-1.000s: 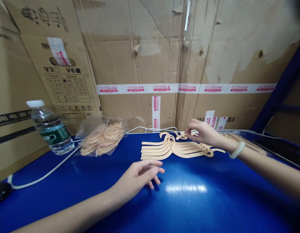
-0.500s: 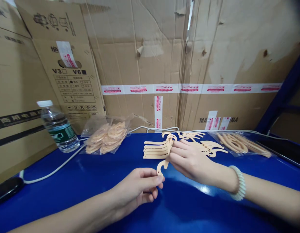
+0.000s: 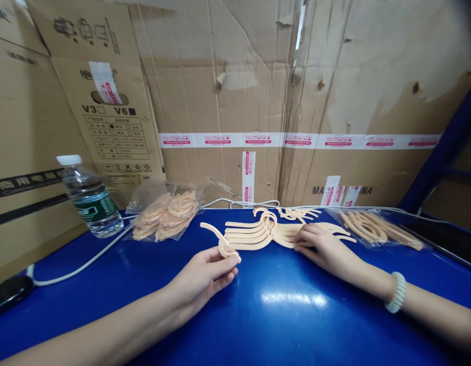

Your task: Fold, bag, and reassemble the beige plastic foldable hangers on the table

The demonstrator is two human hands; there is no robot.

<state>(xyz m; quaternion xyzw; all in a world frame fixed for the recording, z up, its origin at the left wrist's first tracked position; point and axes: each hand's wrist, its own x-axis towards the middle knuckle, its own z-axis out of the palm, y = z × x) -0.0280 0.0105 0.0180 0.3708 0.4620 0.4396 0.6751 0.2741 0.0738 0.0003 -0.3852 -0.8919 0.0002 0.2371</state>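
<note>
Moved since half a second ago: right hand (image 3: 322, 246) off the hook piece (image 3: 221, 240), over to the right-side arms of the hangers (image 3: 252, 247). Left hand (image 3: 210, 272) gone slightly left, with the hook piece now in its grasp alone.

Pinched between left thumb and fingers by the curved end, above the table (image 3: 258, 330), long arm pointing up and left; probably gripped there to leave that arm free. Right fingers curled down at the hanger arms; cannot tell whether gripping or just touching.

Hangers laid flat, in near-parallel rows, hooks together in the middle; likely spread that way for easy counting or reach. Loose pieces (image 3: 298, 213) behind, near the cardboard (image 3: 220, 117). More pieces in clear bags, left bag (image 3: 166, 216) and right bag (image 3: 380, 229), probably kept to the sides for working room. Bottle (image 3: 92, 203) upright beyond left bag.
</note>
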